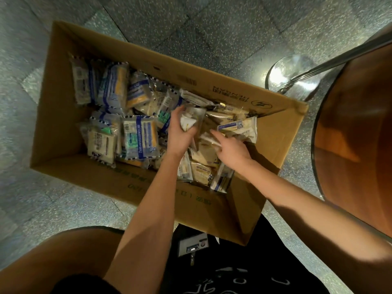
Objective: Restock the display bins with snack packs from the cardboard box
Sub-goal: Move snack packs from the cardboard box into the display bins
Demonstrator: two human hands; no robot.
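Filling the box: snack packs are heaped loosely inside, most in clear wrappers printed in blue, yellow and green. Flatter layers are seen in the left half and a jumble in the right half.
Cardboard box: it is set on the floor with its top open, and printed lettering is seen on its walls.
Held pack: a pale, crumpled pack is gripped over the heap, near the middle of the box.
Left hand: the fingers are curled round the held pack.
Right hand: it is reached into the right part of the box, with the fingers stretched out and laid on pale packs. Whether one is pinched cannot be told through the blur.
Floor: speckled grey tiles are seen all round the box.
Stool: a round wooden seat is seen at the right edge, near the box's right corner, and a shiny round base beyond the far wall.
Garment: black cloth with white print is seen at the bottom edge. A small grey device is hung in front of it, just beside the box's near corner.
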